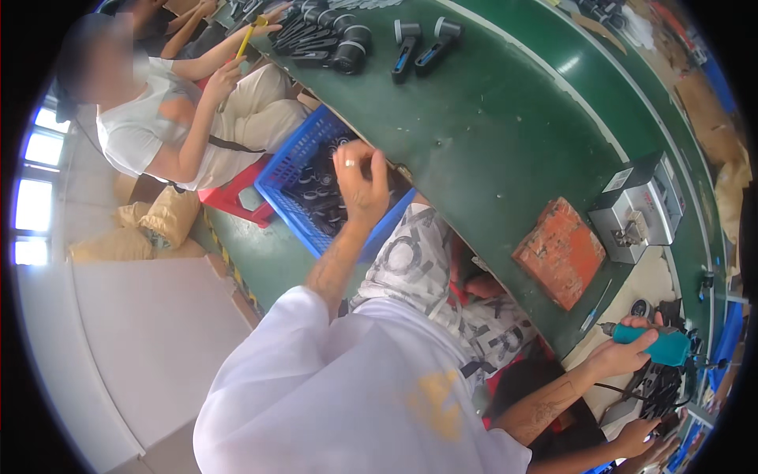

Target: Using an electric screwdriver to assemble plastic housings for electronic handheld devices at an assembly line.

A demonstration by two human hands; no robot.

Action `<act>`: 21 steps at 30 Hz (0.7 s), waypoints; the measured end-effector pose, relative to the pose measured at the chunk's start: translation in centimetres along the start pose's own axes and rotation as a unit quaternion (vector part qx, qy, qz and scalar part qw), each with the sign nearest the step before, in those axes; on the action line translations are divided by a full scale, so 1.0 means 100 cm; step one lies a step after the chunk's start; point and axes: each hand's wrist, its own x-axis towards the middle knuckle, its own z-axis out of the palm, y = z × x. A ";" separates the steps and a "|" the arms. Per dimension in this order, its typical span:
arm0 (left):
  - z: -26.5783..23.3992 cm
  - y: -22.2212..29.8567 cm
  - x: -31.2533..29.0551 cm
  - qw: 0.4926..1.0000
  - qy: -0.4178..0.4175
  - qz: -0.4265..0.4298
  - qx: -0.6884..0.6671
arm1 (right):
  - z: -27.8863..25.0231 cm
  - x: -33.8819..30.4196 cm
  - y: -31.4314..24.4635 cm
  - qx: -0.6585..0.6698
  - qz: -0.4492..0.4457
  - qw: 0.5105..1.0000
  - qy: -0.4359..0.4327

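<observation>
My left hand (pixel 362 183), with a ring on one finger, is raised over the near side of a blue plastic basket (pixel 276 178). Its fingers curl in toward the thumb; whatever they may hold is hidden. Inside the basket lie many black plastic parts (pixel 316 189). At the right, my right hand (pixel 624 355) grips a teal electric screwdriver (pixel 655 344), its bit pointing left over the table edge. Beneath and beyond the tool are dark small parts (pixel 663 391) on a pale sheet (pixel 588 347).
On the green table (pixel 482 134) stand black angled handheld units (pixel 407 49), an orange worn block (pixel 562 253), a metal box device (pixel 638 207) and a thin screwdriver (pixel 596 306). A co-worker (pixel 178 118) sits at the left holding a yellow tool. Another person's hand (pixel 638 438) works lower right.
</observation>
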 end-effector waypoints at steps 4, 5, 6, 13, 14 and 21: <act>-0.007 -0.115 -0.124 0.965 -0.198 -0.075 0.155 | -0.007 -0.012 -0.004 0.022 -0.012 1.000 -0.011; -0.009 -0.147 -0.167 0.940 -0.250 -0.084 0.219 | -0.007 -0.015 -0.006 0.029 -0.014 0.999 -0.016; -0.011 -0.165 -0.193 0.907 -0.303 -0.090 0.277 | -0.006 -0.018 -0.007 0.033 -0.004 0.999 -0.018; -0.024 -0.197 -0.207 0.733 -0.537 -0.170 0.381 | -0.008 -0.031 -0.014 0.029 -0.004 0.998 -0.051; -0.025 -0.198 -0.205 0.730 -0.557 -0.169 0.359 | -0.009 -0.032 -0.014 0.034 0.000 0.998 -0.046; -0.033 -0.198 -0.205 0.721 -0.592 -0.161 0.323 | 0.005 -0.031 -0.019 0.022 -0.001 0.999 -0.027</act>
